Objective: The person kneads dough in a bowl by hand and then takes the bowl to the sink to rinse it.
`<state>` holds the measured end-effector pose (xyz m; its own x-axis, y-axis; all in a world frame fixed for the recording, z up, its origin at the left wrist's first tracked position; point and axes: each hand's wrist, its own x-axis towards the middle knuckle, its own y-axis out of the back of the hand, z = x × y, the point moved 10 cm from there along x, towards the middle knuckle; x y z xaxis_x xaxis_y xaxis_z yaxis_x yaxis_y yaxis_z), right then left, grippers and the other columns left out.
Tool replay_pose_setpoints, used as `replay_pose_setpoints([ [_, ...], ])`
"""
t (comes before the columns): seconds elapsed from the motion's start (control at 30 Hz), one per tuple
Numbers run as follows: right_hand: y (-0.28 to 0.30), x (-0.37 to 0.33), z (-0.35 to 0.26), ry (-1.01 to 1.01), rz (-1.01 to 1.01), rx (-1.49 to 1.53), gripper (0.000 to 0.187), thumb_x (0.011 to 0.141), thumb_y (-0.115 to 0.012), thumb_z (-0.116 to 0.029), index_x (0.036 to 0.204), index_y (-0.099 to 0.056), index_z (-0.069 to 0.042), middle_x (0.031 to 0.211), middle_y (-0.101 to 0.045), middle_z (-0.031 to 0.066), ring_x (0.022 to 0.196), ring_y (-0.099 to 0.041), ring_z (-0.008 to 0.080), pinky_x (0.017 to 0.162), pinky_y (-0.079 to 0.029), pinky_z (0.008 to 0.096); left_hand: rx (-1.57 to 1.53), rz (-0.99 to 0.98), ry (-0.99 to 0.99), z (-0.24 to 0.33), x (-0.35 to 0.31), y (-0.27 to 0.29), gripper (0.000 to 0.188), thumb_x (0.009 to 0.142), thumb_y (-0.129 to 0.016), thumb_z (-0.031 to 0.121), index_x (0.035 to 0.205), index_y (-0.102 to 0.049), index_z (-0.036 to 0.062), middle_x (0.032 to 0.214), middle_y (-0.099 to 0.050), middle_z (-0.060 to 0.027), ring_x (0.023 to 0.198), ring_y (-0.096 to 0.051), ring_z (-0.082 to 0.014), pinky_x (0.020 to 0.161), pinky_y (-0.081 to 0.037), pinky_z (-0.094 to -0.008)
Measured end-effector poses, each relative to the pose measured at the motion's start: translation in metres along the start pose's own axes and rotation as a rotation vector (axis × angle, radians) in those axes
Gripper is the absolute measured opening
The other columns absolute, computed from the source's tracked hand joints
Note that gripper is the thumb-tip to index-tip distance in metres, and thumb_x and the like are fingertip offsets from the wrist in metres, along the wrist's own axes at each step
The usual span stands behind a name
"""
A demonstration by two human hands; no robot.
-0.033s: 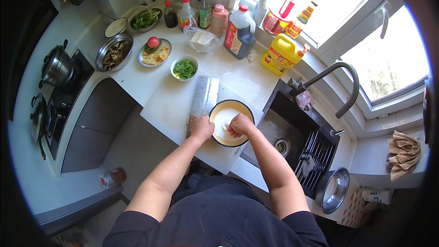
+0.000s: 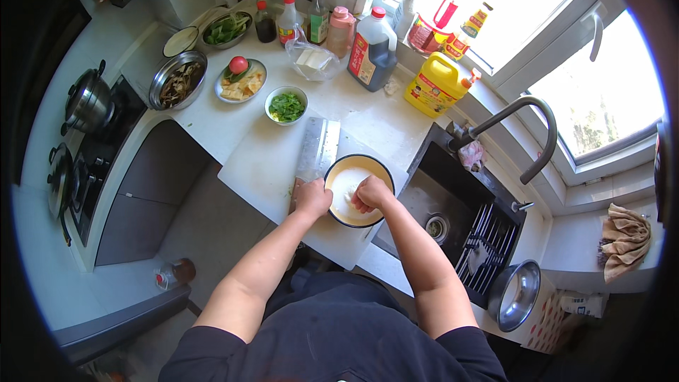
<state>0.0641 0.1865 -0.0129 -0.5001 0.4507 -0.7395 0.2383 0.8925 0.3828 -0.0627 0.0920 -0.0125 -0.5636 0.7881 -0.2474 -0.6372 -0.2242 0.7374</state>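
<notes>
My left hand (image 2: 313, 197) is closed on the left rim of a yellow bowl (image 2: 340, 169) with a dark edge. White, flour-like stuff (image 2: 346, 201) lies inside the bowl. Fingers curled, my right hand (image 2: 373, 193) is down in the bowl against a white clump; what its fingers hold, if anything, is hidden. Left of the bowl a cleaver (image 2: 318, 145) lies flat, its handle end beside and partly behind my left hand. Both cleaver and bowl rest on a white cutting board (image 2: 254, 178).
Beyond the board stand a bowl of chopped greens (image 2: 286, 107), a plate with a tomato (image 2: 238, 65), and a metal bowl of dark strips (image 2: 182, 85). Several bottles line the back, with a yellow jug (image 2: 433, 86). A sink (image 2: 417, 201) with a curved faucet (image 2: 545, 134) is at right.
</notes>
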Motion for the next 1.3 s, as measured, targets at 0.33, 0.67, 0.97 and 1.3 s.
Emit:
replay_pose_setpoints([
  [0.33,-0.010,0.034,0.018,-0.086,0.047,0.121,0.028,0.081,-0.040,-0.001,0.065,-0.063,0.003,0.058,-0.061,0.0129,0.046,-0.060,0.0211,0.043,-0.050,0.0314,-0.007,0.027,-0.035,-0.005,0.002,-0.004,0.021,0.077,-0.047,0.016,0.079,-0.059,-0.0013,0.058,-0.062,-0.0162,0.047,-0.062,-0.0234,0.062,-0.052,-0.0323],
  [0.67,-0.006,0.037,-0.002,0.128,0.456,-0.488,0.024,0.068,-0.054,-0.015,0.079,-0.068,0.001,0.080,-0.065,0.0212,0.076,-0.064,0.0355,0.070,-0.051,0.0385,-0.135,-0.065,0.061,0.003,-0.003,0.004,0.022,0.074,-0.047,0.013,0.078,-0.058,-0.0051,0.070,-0.062,-0.0243,0.066,-0.063,-0.0361,0.072,-0.049,-0.0425],
  [0.97,-0.003,0.050,0.012,0.309,0.388,-0.429,0.018,0.067,-0.050,-0.009,0.063,-0.066,-0.003,0.069,-0.063,0.0201,0.064,-0.063,0.0304,0.063,-0.050,0.0377,-0.095,-0.105,0.047,0.009,-0.003,0.004,0.024,0.074,-0.046,0.014,0.078,-0.059,-0.0053,0.070,-0.062,-0.0246,0.065,-0.063,-0.0356,0.072,-0.050,-0.0426],
  [1.3,-0.020,0.024,0.000,0.075,0.109,0.151,0.021,0.073,-0.046,-0.007,0.066,-0.065,0.000,0.056,-0.060,0.0140,0.048,-0.060,0.0235,0.048,-0.049,0.0330,0.006,-0.021,-0.032,0.006,0.002,-0.001,0.023,0.073,-0.048,0.016,0.078,-0.059,-0.0033,0.069,-0.062,-0.0233,0.067,-0.063,-0.0354,0.071,-0.050,-0.0434],
])
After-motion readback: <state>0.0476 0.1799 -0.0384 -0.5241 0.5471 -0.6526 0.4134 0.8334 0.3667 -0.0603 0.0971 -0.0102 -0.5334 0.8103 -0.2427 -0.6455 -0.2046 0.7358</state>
